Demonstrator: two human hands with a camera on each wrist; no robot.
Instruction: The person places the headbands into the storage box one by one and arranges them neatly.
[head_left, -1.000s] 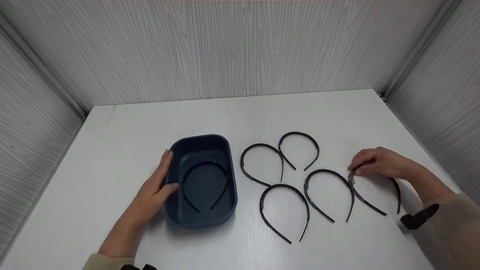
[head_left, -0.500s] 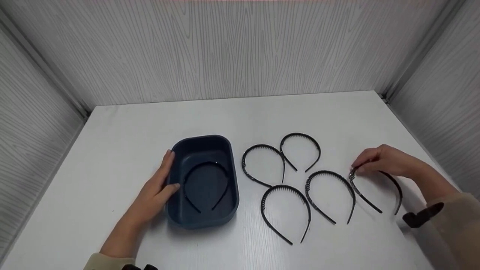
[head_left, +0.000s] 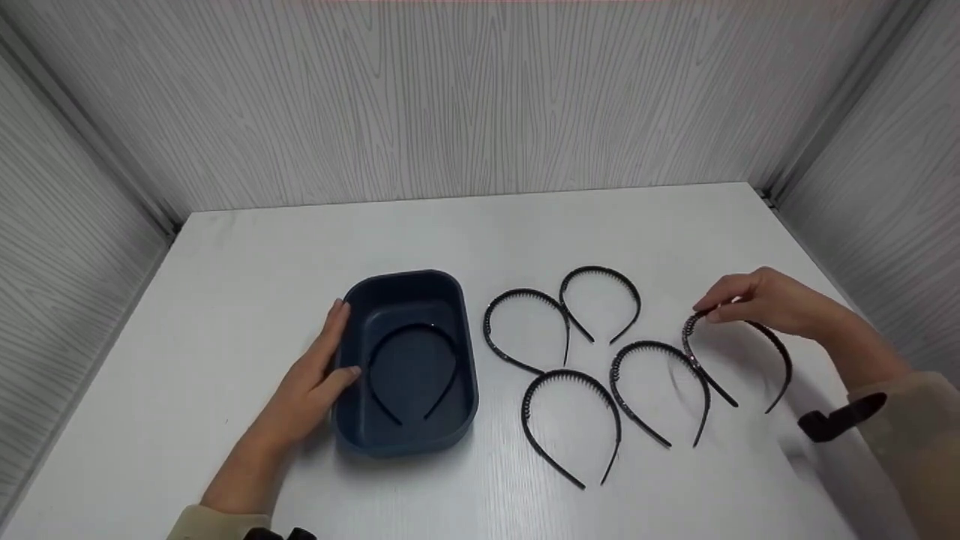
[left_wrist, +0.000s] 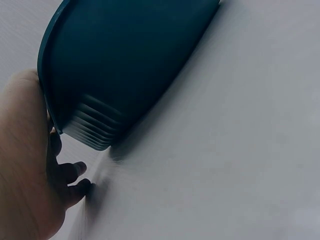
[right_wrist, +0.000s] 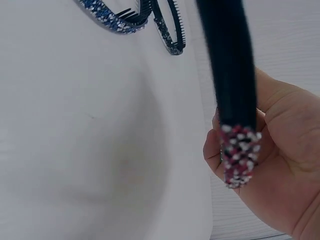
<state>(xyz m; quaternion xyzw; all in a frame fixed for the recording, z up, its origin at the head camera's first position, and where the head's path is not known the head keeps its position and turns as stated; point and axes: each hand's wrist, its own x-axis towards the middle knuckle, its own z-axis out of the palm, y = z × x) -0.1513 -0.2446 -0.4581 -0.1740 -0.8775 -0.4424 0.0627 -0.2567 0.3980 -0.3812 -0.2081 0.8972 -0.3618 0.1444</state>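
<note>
A dark blue plastic bin [head_left: 405, 444] stands on the white table, with one black headband [head_left: 412, 325] lying inside. My left hand [head_left: 300, 390] holds the bin's left side, thumb over the rim and fingers along the outer wall. At the right, my right hand [head_left: 772, 304] pinches another black headband [head_left: 790, 367] at the top of its arc, its ends pointing toward me. In the right wrist view this headband [right_wrist: 235, 65] shows red and white sparkles near the fingers. Just left of it lies a toothed headband [head_left: 652, 343], which it overlaps in the head view.
Between the bin and the right hand, more black toothed headbands lie flat: one at the front [head_left: 570, 372], one in the middle [head_left: 521, 291] and one at the back [head_left: 596, 268]. Grey wood-grain panels [head_left: 480, 97] enclose the table's back and sides.
My right hand has raised the headband off the table and moved it slightly left and away from me. The left hand and the bin have stayed in place.
</note>
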